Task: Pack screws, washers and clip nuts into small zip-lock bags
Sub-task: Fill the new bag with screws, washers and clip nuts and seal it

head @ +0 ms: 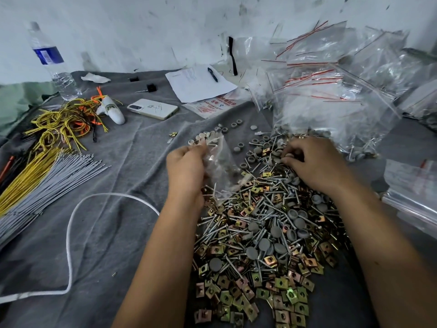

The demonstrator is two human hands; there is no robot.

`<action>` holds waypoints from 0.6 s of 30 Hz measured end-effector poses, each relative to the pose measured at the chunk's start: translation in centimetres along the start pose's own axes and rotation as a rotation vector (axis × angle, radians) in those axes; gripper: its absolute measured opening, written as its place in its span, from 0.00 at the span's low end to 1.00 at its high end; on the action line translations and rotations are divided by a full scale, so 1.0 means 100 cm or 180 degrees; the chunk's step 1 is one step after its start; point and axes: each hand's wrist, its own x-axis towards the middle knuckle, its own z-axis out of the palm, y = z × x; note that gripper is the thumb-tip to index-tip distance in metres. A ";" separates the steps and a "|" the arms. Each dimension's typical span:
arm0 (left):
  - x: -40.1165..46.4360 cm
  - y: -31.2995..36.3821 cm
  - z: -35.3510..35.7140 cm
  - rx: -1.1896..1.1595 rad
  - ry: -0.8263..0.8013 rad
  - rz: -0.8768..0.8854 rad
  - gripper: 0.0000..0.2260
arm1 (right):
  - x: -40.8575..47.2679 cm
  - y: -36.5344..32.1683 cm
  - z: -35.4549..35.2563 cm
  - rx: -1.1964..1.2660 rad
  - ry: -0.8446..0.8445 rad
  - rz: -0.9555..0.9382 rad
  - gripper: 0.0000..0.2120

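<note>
On the grey felt cloth (123,233) that covers the worktop, a big heap of mixed hardware lies in front of the person: silver self-tapping screws (260,216), gold-coloured square clip nuts (238,301) and round grey plastic washers (262,245). More grey washers lie loose just beyond the heap, near its far edge.

The left hand (185,166) holds a small clear zip-lock bag (221,166) at the left edge of the heap; the fingers are curled around the upper part of the bag and pinch it. The bag hangs down to the heap, and it seems to have some pieces inside, but the plastic is too blurred to tell which ones.

The right hand (314,162) rests on the far part of the heap with the fingers bent, and the fingertips pinch at some grey washers there. I cannot tell how many pieces it holds.

To the right and behind, a large pile of clear zip-lock bags with red closing strips (331,79) leans toward the white wall (165,24).

On the left side lie yellow and grey cable ties (45,171), a bundle of yellow and orange cords (63,121) and a white rope (71,233) in a curve. Further back stand a plastic water bottle with a blue label (50,60), a white smartphone (152,109), and a white sheet of paper (198,84) with a black pen (212,74) on it.
</note>
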 end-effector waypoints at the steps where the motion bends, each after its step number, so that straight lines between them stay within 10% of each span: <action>1: 0.003 0.000 -0.004 0.0609 0.0203 0.0339 0.11 | 0.001 0.001 0.000 0.0008 0.0009 0.0008 0.03; 6: 0.020 0.015 -0.019 0.2716 0.0438 0.1052 0.13 | 0.004 0.006 0.005 -0.0035 0.0105 -0.0001 0.06; 13: 0.016 0.048 -0.030 0.0658 -0.0722 -0.0650 0.11 | 0.006 0.009 0.007 -0.0058 0.0181 0.0000 0.06; 18: 0.018 0.066 -0.035 0.1015 -0.0714 -0.0557 0.16 | 0.004 0.007 0.006 -0.0042 0.0141 -0.0058 0.06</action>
